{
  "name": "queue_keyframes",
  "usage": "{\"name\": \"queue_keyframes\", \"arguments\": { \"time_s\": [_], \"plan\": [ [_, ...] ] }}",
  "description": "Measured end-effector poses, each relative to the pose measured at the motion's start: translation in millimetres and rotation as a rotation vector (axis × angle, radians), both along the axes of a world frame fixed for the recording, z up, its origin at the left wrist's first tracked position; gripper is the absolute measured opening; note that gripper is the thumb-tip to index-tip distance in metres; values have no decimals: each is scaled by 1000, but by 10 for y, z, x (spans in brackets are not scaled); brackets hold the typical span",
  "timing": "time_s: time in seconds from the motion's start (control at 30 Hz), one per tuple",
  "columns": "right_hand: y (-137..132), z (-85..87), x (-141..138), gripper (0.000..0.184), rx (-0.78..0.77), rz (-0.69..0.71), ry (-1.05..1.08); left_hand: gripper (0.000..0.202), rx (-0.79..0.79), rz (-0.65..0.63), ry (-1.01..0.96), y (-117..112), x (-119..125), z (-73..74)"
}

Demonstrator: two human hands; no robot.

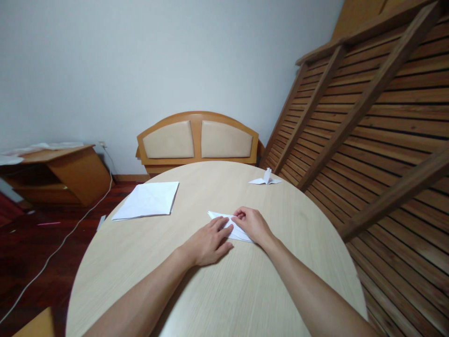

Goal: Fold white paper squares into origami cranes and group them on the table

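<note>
A folded sheet of white paper lies on the round table, under both my hands. My left hand rests on its left part with the fingers spread and stretched out. At the paper's upper right edge, my right hand has its thumb and fingers pinched together on the paper. Part of the folded paper is hidden beneath my fingers.
A stack of white paper lies at the table's left. A white paper crane stands near the far right edge. Beyond are a headboard, a leaning slatted wooden frame and a low cabinet.
</note>
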State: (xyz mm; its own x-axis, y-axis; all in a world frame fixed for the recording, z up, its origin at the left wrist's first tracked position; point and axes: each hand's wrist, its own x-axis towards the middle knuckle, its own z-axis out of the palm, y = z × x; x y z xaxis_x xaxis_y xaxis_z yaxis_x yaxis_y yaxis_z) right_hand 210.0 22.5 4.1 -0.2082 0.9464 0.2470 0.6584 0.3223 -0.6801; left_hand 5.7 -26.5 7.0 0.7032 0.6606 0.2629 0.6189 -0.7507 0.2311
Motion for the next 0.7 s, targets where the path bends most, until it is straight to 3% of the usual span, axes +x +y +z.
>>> {"name": "queue_keyframes", "arguments": {
  "time_s": [0.23,0.5,0.7],
  "plan": [
    [19,-6,27,12,-3,34,63,51,33,14,22,12,1,-49],
    [43,-40,82,25,26,169,68,52,20,40,29,14,5,-43],
    [-16,49,139,33,27,316,62,52,35,20,40,22,1,-45]
  ]
}}
